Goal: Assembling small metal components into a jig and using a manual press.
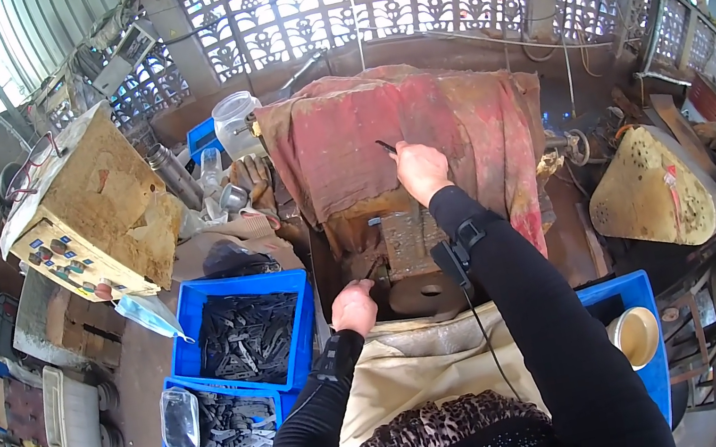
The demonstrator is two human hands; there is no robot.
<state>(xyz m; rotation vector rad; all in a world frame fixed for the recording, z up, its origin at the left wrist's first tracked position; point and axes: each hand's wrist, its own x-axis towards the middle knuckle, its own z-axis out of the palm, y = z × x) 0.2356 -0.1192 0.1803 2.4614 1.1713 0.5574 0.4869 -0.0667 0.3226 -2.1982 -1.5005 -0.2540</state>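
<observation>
Raised in front of the red, stained cloth (343, 140), my right hand (423, 171) is closed on a thin dark strip (385, 146) that sticks out past the fingertips to the left. My left hand (355, 308) is lower, near the machine's left side, its fingers pinched on a small thin dark piece (374, 267). Between the hands, under the cloth, are a rusty plate (409, 238) and a brown disc with a hole (409, 296). The cloth drapes over the machine. A pale apron (437, 344) covers my lap.
Left of me, two blue bins (174, 363) hold many dark flat strips; a clear plastic box (180, 420) rests on the nearer one. A wooden control box (102, 211) with knobs stands farther left. At right are a blue crate (656, 362) with a cream bucket (635, 337).
</observation>
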